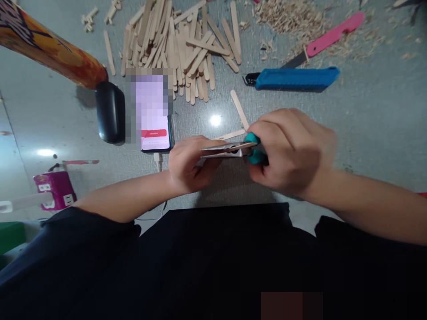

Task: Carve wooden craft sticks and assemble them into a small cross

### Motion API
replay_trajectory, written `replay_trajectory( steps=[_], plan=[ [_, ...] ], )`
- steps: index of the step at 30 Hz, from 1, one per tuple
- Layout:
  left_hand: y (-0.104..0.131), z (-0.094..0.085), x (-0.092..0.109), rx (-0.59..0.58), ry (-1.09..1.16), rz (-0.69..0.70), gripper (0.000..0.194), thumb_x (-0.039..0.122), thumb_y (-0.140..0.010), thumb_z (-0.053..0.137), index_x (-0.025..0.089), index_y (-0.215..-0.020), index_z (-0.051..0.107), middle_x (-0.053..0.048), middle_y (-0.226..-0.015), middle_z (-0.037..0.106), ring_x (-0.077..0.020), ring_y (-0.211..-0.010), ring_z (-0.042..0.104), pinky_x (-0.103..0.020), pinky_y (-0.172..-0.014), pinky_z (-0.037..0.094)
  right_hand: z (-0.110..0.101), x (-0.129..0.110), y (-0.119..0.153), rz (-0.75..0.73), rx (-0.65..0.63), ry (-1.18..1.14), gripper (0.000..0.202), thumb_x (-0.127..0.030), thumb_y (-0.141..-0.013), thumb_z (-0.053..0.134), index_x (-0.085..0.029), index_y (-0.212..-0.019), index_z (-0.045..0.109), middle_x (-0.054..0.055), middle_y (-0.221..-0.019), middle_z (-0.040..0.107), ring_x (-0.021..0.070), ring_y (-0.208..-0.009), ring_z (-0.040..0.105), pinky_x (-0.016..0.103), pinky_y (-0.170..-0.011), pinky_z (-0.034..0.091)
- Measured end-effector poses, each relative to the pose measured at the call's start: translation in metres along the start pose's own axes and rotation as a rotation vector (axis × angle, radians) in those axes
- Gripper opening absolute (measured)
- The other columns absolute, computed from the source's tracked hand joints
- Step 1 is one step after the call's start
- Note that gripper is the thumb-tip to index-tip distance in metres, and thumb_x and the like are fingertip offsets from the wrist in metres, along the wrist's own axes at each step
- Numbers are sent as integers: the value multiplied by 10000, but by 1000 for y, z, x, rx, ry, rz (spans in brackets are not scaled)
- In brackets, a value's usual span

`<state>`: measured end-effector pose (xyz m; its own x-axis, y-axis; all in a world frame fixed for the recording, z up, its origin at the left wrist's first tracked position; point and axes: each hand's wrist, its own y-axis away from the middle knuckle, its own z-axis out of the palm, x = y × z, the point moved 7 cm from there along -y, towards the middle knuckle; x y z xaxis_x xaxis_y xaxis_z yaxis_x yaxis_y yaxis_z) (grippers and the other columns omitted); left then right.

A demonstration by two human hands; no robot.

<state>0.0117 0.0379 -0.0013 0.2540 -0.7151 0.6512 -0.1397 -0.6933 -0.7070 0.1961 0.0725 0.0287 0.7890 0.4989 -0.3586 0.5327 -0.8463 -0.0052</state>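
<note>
My right hand [290, 151] is wrapped round the green handles of a pair of long-nosed pliers [230, 152], whose metal jaws point left. A pale wooden piece [246, 146] shows along the pliers near their pivot. Beside the jaw tips, my left hand [191, 162] has its fingers curled together; what they hold, if anything, is hidden behind the jaws and fingers. Just beyond the hands, one wooden stick [239, 109] slants toward my right hand, and another [230, 134] lies behind the pliers.
A heap of wooden sticks [196, 53] lies ahead, left of a blue cutter [296, 79], a pink-handled knife [333, 38] and wood shavings [293, 15]. At left are a phone [155, 138] with a cable, a black case [110, 113], an orange can [60, 49] and a purple power socket [56, 189].
</note>
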Motion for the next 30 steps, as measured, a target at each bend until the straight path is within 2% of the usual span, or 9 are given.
replay_trajectory(
  steps=[3,9,14,18,25,30],
  plan=[
    [-1,0,0,5,-9,-16,260,223,-1057,721,280,-1310,739,-38,-975,868,-148,-715,804,-265,-616,620,0,-1,0,2,-5,1,183,-283,-924,631,-280,-1053,761,157,-1066,735,407,-963,673,483,-688,437],
    [1,-1,2,3,36,-47,253,192,-1035,748,239,-1283,751,-40,-943,858,-141,-726,796,-255,-648,627,6,0,3,-38,-16,39,201,-268,-931,608,-269,-1079,745,167,-1084,744,392,-927,676,477,-671,421],
    [-1,1,2,-45,9,-85,204,189,-1064,717,260,-1252,752,-15,-915,854,-142,-740,811,-257,-660,633,12,1,2,-64,-32,61,191,-280,-910,614,-245,-1058,730,171,-1041,750,368,-853,667,444,-627,376],
    [-4,0,5,-35,19,-65,156,187,-1045,749,225,-1196,764,-21,-904,859,-135,-719,806,-241,-637,621,12,3,2,-48,-31,45,182,-284,-885,636,-239,-1035,727,164,-997,748,351,-816,657,416,-600,312],
    [-6,1,6,-70,-74,-146,31,214,-1043,787,221,-1043,817,-22,-914,882,-131,-761,838,-211,-686,631,14,6,2,-32,-13,33,255,-261,-812,648,-233,-1051,730,125,-936,762,309,-787,658,384,-613,278],
    [-9,3,7,-69,-70,-154,77,216,-1061,762,211,-999,807,-1,-852,877,-120,-737,849,-178,-674,650,17,7,0,-11,-29,21,269,-261,-809,635,-223,-1061,721,114,-1006,812,300,-796,683,379,-621,287]
  ],
)
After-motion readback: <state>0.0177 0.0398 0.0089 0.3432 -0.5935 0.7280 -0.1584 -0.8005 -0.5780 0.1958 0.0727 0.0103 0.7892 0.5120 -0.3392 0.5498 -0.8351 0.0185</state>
